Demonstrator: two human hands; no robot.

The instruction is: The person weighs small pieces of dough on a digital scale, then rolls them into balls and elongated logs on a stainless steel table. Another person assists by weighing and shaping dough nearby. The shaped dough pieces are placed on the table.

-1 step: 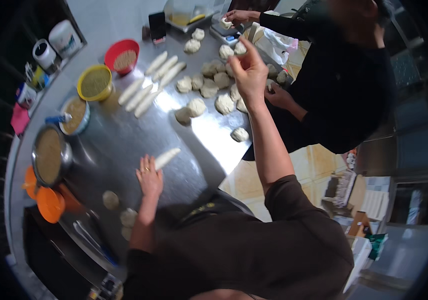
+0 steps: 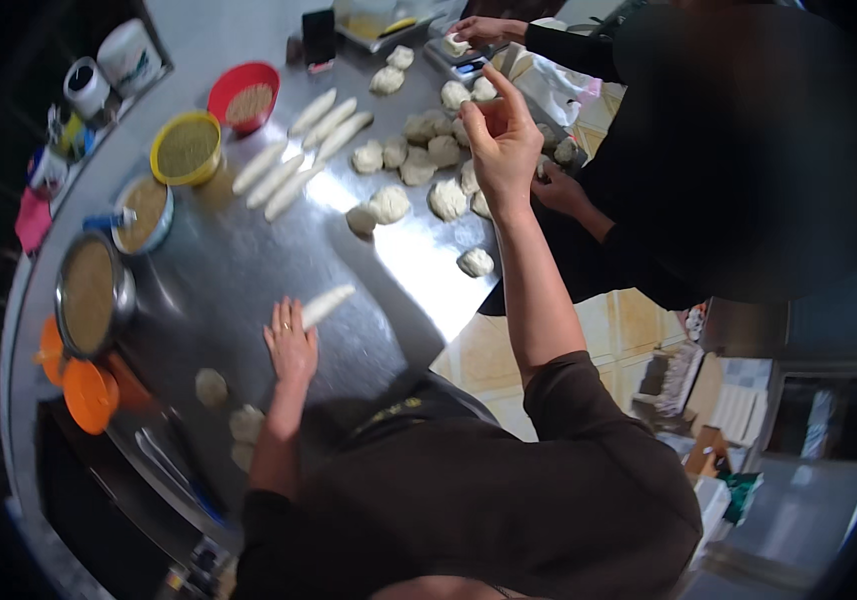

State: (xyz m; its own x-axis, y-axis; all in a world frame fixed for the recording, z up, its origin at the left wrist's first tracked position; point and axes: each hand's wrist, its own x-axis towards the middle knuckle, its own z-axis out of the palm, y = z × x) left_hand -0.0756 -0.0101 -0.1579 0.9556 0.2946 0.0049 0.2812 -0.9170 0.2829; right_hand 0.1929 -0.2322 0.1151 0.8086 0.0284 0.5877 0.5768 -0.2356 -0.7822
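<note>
My left hand (image 2: 291,345) lies with fingers outstretched on the metal table, touching the near end of a tapered white dough roll (image 2: 329,306). My right hand (image 2: 505,145) is raised over the table's right side, thumb and forefinger apart and the other fingers curled; nothing shows in its grasp. Beneath and left of it sit several dough balls (image 2: 418,167), and one dough ball (image 2: 476,263) lies alone near the right edge. Several finished-looking dough rolls (image 2: 275,181) rest in two rows farther off. Closer to me, left of my forearm, are flattened dough pieces (image 2: 212,387).
Along the left stand a red bowl (image 2: 271,76), a yellow bowl (image 2: 162,170), a light-blue bowl (image 2: 167,232), a metal bowl (image 2: 127,300) and orange bowls (image 2: 91,397). At the far right, another person's hand (image 2: 479,32) holds dough above a scale (image 2: 467,68).
The whole picture has shifted slightly. My hands keep about the same places against the table, dough roll and dough balls.
</note>
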